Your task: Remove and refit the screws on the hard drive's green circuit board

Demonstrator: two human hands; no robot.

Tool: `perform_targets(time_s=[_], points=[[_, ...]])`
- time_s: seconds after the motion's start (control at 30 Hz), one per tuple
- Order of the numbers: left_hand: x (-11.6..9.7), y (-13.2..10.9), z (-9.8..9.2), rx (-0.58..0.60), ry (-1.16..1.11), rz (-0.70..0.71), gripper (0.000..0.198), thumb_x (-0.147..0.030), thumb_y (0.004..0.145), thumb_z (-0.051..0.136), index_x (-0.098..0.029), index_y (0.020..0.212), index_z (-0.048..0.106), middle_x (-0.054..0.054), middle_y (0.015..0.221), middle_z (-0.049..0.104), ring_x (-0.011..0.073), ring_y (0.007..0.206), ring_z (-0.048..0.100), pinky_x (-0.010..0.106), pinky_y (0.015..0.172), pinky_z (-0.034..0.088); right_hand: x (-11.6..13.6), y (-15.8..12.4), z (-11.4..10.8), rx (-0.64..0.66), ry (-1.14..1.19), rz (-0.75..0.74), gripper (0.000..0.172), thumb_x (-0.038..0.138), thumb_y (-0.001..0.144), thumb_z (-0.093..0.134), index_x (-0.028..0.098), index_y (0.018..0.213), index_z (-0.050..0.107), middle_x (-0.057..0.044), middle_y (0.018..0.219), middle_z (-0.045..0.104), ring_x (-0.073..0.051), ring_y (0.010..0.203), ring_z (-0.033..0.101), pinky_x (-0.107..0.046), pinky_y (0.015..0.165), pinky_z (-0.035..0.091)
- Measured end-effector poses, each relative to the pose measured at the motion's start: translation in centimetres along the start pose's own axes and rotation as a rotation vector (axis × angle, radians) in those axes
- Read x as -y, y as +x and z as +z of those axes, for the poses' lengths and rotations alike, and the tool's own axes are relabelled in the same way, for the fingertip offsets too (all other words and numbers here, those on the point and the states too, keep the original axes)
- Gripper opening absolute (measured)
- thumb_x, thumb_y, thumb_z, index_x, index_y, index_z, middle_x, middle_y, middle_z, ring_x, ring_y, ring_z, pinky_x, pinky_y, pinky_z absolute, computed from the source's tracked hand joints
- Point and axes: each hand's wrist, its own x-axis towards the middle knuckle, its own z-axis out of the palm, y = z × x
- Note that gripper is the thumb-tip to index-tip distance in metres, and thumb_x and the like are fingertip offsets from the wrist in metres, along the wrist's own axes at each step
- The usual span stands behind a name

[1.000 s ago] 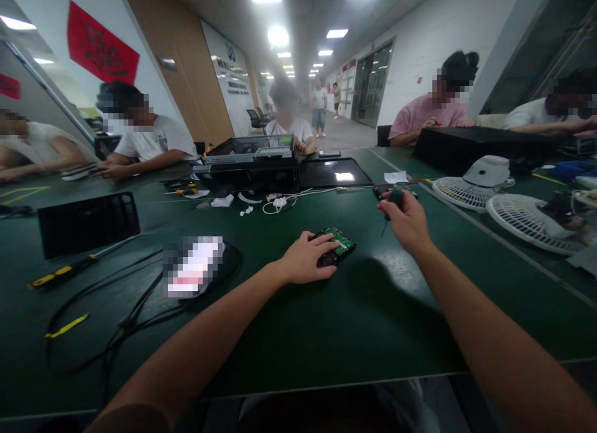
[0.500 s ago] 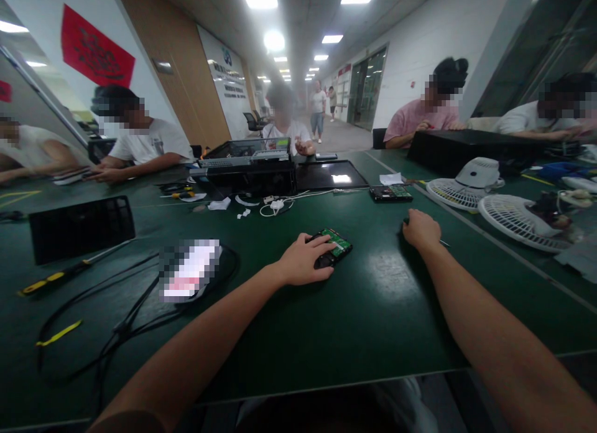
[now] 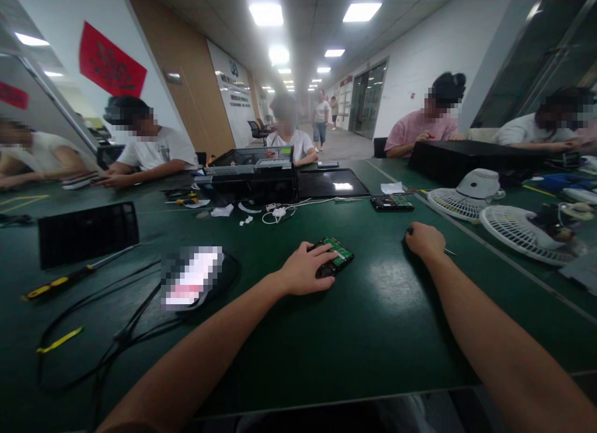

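Observation:
My left hand (image 3: 308, 269) lies over a hard drive (image 3: 342, 252) on the green table (image 3: 298, 339), fingers across its top and thumb at the near side. The drive's green circuit board faces up, partly covered by the fingers. To the right, my right hand (image 3: 425, 239) is closed around a small screwdriver (image 3: 450, 252). Its dark handle end shows at the left of the fist, and a thin metal shaft sticks out on the right. A second hard drive (image 3: 392, 202) rests farther back, between the two hands.
A computer case (image 3: 252, 181) and a flat black panel (image 3: 332, 182) stand ahead. White fan parts (image 3: 466, 196) are at right, near a large black box (image 3: 476, 162). At left are a phone (image 3: 193, 277), black cables (image 3: 125, 333), a yellow-black screwdriver (image 3: 58, 282) and a dark screen (image 3: 88, 234). Several people sit around.
The view has tilted slightly up, so things appear lower. Both hands keep nearly the same pose. The person across the table has lowered a raised hand.

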Motion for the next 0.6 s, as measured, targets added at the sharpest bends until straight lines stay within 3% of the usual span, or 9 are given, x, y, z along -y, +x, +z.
perform_targets(time_s=[0.1, 0.27, 0.6], points=[[0.0, 0.0, 0.0, 0.011, -0.013, -0.018, 0.076, -0.070, 0.094, 0.053, -0.037, 0.161, 0.039, -0.002, 0.172, 0.032, 0.0429, 0.143, 0.037, 0.054, 0.114, 0.039, -0.1, 0.5, 0.0, -0.007, 0.002, 0.008, 0.037, 0.027, 0.096, 0.051, 0.013, 0.123, 0.073, -0.024, 0.128, 0.071, -0.035, 0.118, 0.069, -0.043, 0.094, 0.054], [0.1, 0.0, 0.2, 0.009, -0.034, -0.024, 0.078, -0.072, 0.093, 0.053, -0.038, 0.161, 0.038, -0.003, 0.172, 0.032, 0.0442, 0.143, 0.034, 0.056, 0.114, 0.039, -0.3, 1.2, 0.0, 0.070, 0.008, 0.027, 0.035, 0.026, 0.093, 0.055, 0.019, 0.121, 0.076, -0.021, 0.119, 0.075, -0.035, 0.109, 0.073, -0.043, 0.086, 0.056], [0.6, 0.2, 0.5, 0.022, -0.052, -0.031, 0.079, -0.073, 0.092, 0.054, -0.040, 0.162, 0.037, -0.004, 0.172, 0.031, 0.0459, 0.144, 0.033, 0.057, 0.111, 0.041, 1.2, -0.5, -1.3, 0.083, -0.037, -0.083, 0.037, 0.019, 0.092, 0.054, 0.019, 0.121, 0.076, -0.021, 0.121, 0.075, -0.035, 0.111, 0.073, -0.042, 0.087, 0.055]])
